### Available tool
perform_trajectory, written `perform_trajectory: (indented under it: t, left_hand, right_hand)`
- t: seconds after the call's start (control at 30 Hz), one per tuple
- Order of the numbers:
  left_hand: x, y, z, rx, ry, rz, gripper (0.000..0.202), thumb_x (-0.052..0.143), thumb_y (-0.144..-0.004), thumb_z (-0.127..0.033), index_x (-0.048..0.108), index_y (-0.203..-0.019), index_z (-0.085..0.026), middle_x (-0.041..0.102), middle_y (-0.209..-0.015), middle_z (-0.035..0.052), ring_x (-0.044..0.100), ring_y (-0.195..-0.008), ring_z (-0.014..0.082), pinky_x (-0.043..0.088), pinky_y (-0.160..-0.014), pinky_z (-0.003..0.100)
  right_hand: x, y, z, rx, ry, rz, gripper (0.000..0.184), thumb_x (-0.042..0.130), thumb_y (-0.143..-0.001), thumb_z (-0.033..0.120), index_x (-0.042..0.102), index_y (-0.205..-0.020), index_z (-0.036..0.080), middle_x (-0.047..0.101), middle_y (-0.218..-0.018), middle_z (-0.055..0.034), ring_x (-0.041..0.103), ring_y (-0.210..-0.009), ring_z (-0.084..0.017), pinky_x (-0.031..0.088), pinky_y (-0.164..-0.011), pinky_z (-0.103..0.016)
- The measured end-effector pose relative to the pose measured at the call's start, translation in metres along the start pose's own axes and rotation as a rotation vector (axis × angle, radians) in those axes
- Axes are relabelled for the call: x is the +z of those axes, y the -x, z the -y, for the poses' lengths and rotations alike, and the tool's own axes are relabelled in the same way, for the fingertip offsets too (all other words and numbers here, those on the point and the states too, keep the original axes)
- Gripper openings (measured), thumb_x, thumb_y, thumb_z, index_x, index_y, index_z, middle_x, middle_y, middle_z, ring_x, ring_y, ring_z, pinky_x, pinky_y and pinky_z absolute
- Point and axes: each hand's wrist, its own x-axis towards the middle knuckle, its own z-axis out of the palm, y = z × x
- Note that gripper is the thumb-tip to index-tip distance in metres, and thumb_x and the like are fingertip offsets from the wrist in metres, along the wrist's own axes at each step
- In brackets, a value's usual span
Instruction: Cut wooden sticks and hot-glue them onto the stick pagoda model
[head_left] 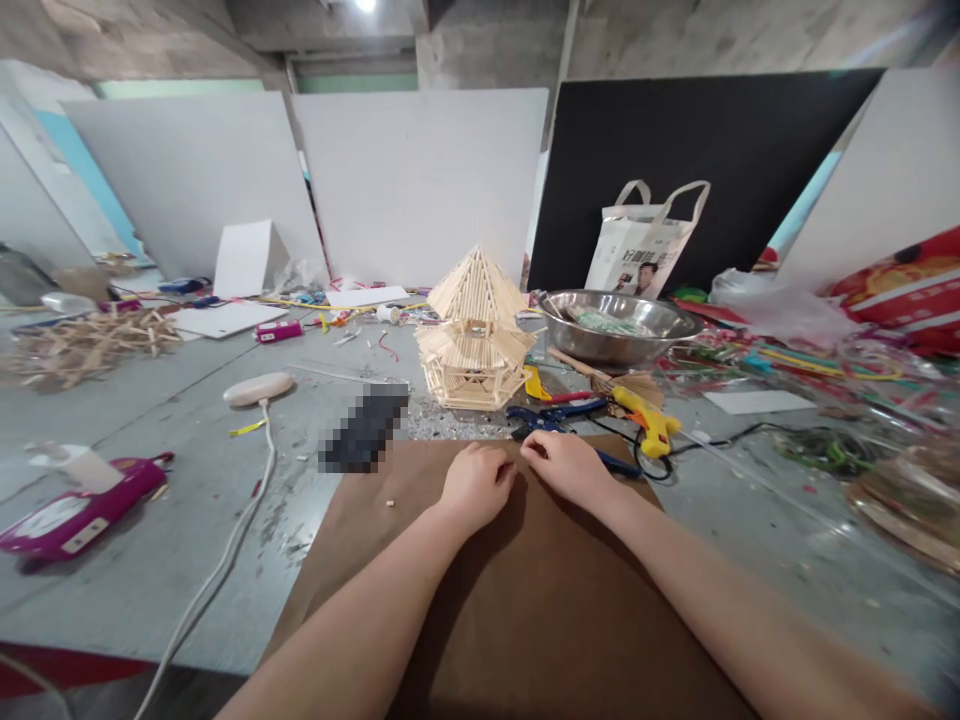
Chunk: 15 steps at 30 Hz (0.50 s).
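Note:
My left hand [480,480] rests on a brown sheet [465,600], its fingers curled in and nothing visible between them. Close beside it, with a small gap, lies my right hand [566,465]; its fingers are also curled and no object shows in them. Just beyond both hands stands a small pavilion model [476,340] of thin wooden sticks, with a two-tiered pointed roof. Neither hand touches it. Blue-handled pliers [551,418] lie just past my right hand. A pixelated dark flat object [364,428] is to the left of my left hand.
A yellow glue gun [651,422] with a black cord lies at right, before a steel bowl [622,335]. A purple power strip [90,510] and a white charger-like device [259,388] with a cable are at left. A stick pile [90,340] sits farther left.

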Motion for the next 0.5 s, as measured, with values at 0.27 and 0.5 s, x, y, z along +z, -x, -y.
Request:
perform_trajectory:
  t: [0.27, 0.5]
  left_hand:
    - [0.001, -0.001, 0.000, 0.027, 0.109, 0.008, 0.025, 0.038, -0.080, -0.023, 0.061, -0.072, -0.018, 0.064, -0.076, 0.0018, 0.053, -0.071, 0.0136, 0.037, -0.072, 0.026]
    - [0.002, -0.004, -0.001, -0.011, 0.144, 0.016, 0.023, 0.039, -0.079, -0.022, 0.059, -0.069, -0.019, 0.062, -0.070, 0.0005, 0.051, -0.067, 0.0130, 0.036, -0.068, 0.026]
  right_hand:
    - [-0.056, -0.075, -0.035, 0.127, 0.093, -0.146, 0.021, 0.044, -0.078, 0.032, 0.061, -0.081, 0.021, 0.064, -0.080, -0.0045, 0.056, -0.072, -0.017, 0.036, -0.062, -0.028]
    - [-0.084, -0.153, -0.109, 0.364, 0.176, -0.245, 0.030, 0.039, -0.079, 0.021, 0.061, -0.093, 0.006, 0.060, -0.093, -0.0191, 0.053, -0.090, -0.021, 0.031, -0.064, -0.031]
